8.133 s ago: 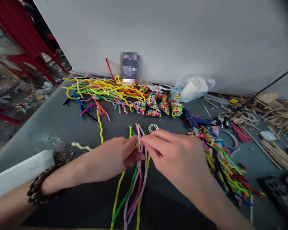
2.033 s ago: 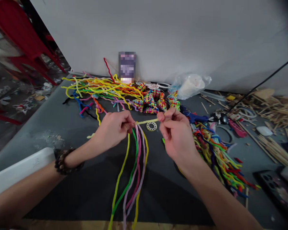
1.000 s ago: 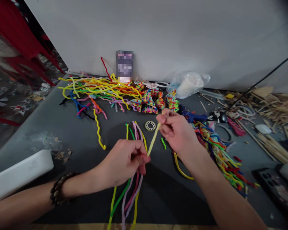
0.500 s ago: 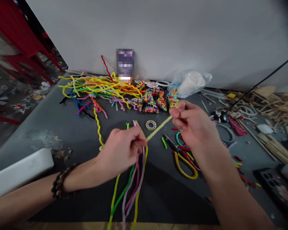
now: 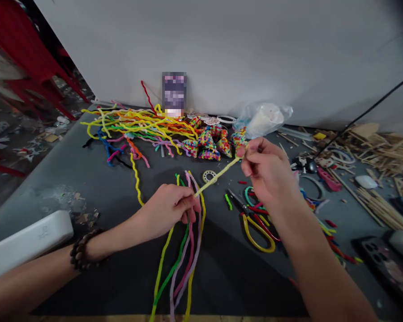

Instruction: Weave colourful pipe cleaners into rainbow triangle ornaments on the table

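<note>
Pale yellow pipe cleaner [image 5: 218, 175]: stretched taut between both hands, above the dark table [image 5: 97, 188]. Left hand [image 5: 166, 212]: pinched on its lower end and on a bundle of coloured pipe cleaners [image 5: 184, 250] trailing toward the person. Right hand [image 5: 267, 172]: fingertips closed on its upper end. Yellow-handled scissors [image 5: 255, 223]: beneath the right wrist. Bearing ring [image 5: 208, 175]: between the hands.
</note>
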{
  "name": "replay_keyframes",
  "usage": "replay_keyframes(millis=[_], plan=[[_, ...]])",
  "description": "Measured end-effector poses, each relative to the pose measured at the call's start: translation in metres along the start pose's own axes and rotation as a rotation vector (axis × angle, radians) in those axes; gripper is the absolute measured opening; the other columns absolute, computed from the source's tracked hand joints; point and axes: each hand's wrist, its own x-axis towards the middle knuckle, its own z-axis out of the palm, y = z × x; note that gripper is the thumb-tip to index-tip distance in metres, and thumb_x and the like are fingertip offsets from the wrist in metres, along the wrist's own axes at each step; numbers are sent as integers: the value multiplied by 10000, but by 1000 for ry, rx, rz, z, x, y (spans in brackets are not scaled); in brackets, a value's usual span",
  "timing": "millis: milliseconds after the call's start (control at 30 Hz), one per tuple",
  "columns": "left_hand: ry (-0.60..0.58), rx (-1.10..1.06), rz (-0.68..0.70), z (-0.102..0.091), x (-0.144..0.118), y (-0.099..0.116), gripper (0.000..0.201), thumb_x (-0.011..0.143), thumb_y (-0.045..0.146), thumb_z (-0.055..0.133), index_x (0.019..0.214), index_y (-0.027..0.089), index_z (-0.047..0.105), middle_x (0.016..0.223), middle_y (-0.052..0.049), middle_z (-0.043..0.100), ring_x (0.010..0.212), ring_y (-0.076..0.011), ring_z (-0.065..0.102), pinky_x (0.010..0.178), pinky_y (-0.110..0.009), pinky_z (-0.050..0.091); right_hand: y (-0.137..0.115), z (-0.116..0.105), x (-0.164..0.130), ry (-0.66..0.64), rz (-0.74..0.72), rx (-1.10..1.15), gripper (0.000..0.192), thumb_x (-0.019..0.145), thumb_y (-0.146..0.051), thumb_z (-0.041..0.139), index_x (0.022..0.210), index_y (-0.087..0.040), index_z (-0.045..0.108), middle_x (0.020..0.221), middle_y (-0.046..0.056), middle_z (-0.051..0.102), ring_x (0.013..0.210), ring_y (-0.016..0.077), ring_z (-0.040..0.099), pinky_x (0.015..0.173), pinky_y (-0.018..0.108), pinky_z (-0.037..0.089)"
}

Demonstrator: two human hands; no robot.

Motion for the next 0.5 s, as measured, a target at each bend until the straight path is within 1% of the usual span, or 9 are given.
replay_keyframes(millis=[67, 133, 233, 300, 333, 400, 433, 500], plan=[[-9, 16, 22, -2, 0, 1, 320, 993, 211, 467, 755, 179, 678, 667, -21, 737, 586, -127, 674, 571, -199, 517, -1, -3, 3, -41, 59, 54, 211, 493, -75, 570, 618, -225, 489, 636, -44, 541, 426, 53, 340, 387, 230, 160], [19, 109, 46, -8, 2, -1, 326, 985, 206, 468, 749, 185, 692, 654, -10, 734, 569, -127, 664, 557, -201, 489, -6, -3, -1, -102, 103, 84, 212, 474, -71, 561, 599, -221, 477, 619, -52, 490, 433, 46, 289, 387, 230, 143], [155, 383, 75, -19, 10, -6, 313, 960, 172, 473, 759, 196, 712, 642, 0, 733, 575, -140, 663, 581, -223, 458, -18, 2, -18, -171, 122, 76, 217, 494, -48, 560, 616, -218, 501, 613, -45, 453, 451, 48, 273, 389, 237, 93], [201, 594, 74, -22, 13, -9, 281, 903, 121, 495, 795, 208, 739, 643, -4, 737, 593, -163, 676, 595, -243, 448, -26, 6, -28, -193, 102, 69, 220, 514, -32, 560, 623, -219, 520, 607, -34, 433, 477, 62, 307, 394, 243, 70], [195, 685, 72, -20, 13, -10, 279, 860, 90, 508, 833, 215, 756, 667, -11, 751, 611, -178, 691, 601, -253, 451, -27, 7, -30, -195, 85, 64, 218, 520, -30, 560, 621, -221, 526, 605, -30, 429, 491, 71, 326, 398, 245, 66], [160, 806, 118, -10, 9, -11, 357, 762, 28, 515, 900, 230, 776, 757, -31, 790, 680, -207, 727, 625, -268, 473, -26, 7, -28, -179, 66, 60, 213, 513, -37, 557, 610, -225, 527, 594, -25, 431, 502, 83, 335, 407, 246, 60], [125, 817, 169, -3, 5, -11, 410, 725, 5, 508, 930, 235, 779, 827, -38, 809, 736, -217, 746, 648, -271, 490, -22, 6, -24, -165, 79, 55, 211, 500, -45, 552, 606, -226, 524, 583, -26, 437, 493, 84, 320, 408, 246, 53], [39, 737, 292, 13, -4, -9, 451, 686, -29, 473, 906, 233, 767, 874, -31, 818, 817, -208, 762, 686, -260, 513, -11, 2, -13, -135, 149, 36, 210, 473, -61, 540, 595, -225, 494, 557, -37, 437, 457, 73, 255, 401, 246, 39]])
